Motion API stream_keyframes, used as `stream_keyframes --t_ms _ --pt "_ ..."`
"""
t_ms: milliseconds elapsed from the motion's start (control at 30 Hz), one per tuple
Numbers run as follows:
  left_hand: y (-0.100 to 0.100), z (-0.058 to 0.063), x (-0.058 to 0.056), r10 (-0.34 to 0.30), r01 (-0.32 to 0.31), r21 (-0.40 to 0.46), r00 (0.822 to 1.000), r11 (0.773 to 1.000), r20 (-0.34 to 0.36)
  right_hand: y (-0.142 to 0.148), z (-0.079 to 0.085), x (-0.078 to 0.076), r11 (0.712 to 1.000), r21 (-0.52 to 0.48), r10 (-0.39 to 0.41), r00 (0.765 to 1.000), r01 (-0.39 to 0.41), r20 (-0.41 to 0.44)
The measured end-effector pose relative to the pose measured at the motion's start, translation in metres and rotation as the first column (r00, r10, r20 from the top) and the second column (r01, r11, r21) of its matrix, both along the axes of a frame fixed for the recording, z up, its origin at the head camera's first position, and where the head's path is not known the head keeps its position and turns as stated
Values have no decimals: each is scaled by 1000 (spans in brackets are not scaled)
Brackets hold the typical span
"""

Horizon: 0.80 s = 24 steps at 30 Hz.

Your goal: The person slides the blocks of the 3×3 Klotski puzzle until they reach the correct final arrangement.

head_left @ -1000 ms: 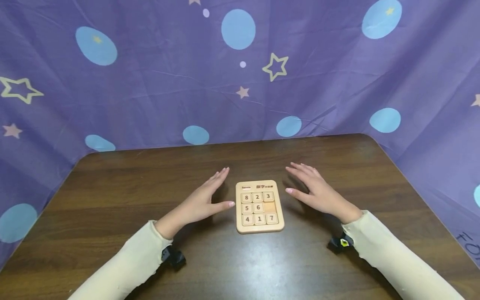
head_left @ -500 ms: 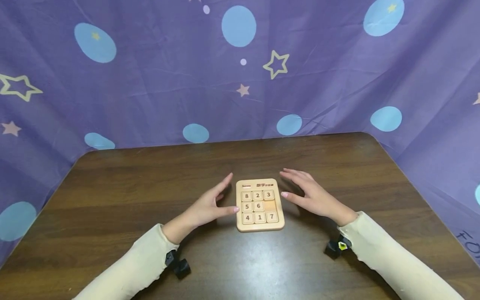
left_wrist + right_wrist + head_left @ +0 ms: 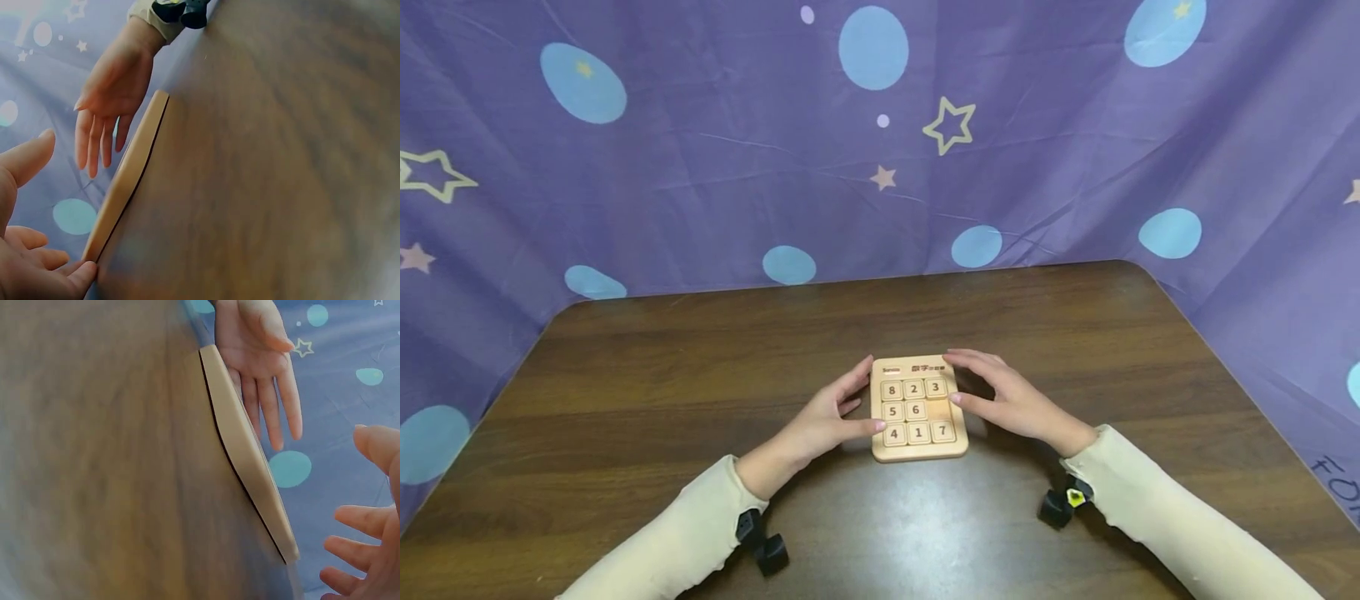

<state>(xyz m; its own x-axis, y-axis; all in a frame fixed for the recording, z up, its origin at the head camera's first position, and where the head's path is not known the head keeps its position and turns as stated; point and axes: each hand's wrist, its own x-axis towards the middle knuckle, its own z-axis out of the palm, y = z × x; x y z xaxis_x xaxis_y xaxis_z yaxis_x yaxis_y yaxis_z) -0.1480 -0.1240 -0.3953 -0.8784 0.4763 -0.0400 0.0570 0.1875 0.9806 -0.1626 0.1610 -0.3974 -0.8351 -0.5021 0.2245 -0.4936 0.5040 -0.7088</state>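
A wooden number sliding puzzle (image 3: 919, 455) lies flat on the table, holding several numbered square tiles. Its middle row has a bare slot (image 3: 937, 410) at the right end. At the puzzle's left side is my left hand (image 3: 817, 427), thumb over the rim; in the left wrist view a fingertip (image 3: 86, 272) meets the board's side edge (image 3: 128, 178). My right hand (image 3: 1013, 402) hovers by the upper right side, its thumb tip over the right rim. In the right wrist view its fingers (image 3: 359, 553) are spread and stand apart from the board edge (image 3: 247, 447).
Brown wood-grain table (image 3: 647, 375) under the puzzle, its far edge against a purple curtain (image 3: 715, 167) with stars and blue dots. A black wrist camera (image 3: 762, 542) hangs under the left cuff, another black device (image 3: 1056, 507) under the right.
Both hands have moved inward to the puzzle from either side. The left thumb and right fingertips now overlap its rim in the head view. The tiles keep their places.
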Motion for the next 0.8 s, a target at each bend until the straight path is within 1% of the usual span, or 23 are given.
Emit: stream_keyframes --t_ms 167,300,433,633,800 --pt "4 -4 1 15 -15 28 1000 999 11 -5 -4 3 998 -60 -9 1000 10 21" --pt "5 -7 2 37 -37 5 999 999 8 -10 -8 4 996 -93 -12 999 15 32" --pt "4 -8 3 41 -41 -6 999 999 10 -14 -9 7 992 -116 -34 999 38 39" --pt "3 -9 4 43 -43 -8 999 999 4 -20 -11 8 988 -135 -72 997 75 28" --pt "4 -8 5 45 -45 -25 999 999 11 -25 -18 8 982 -168 -78 995 87 60"
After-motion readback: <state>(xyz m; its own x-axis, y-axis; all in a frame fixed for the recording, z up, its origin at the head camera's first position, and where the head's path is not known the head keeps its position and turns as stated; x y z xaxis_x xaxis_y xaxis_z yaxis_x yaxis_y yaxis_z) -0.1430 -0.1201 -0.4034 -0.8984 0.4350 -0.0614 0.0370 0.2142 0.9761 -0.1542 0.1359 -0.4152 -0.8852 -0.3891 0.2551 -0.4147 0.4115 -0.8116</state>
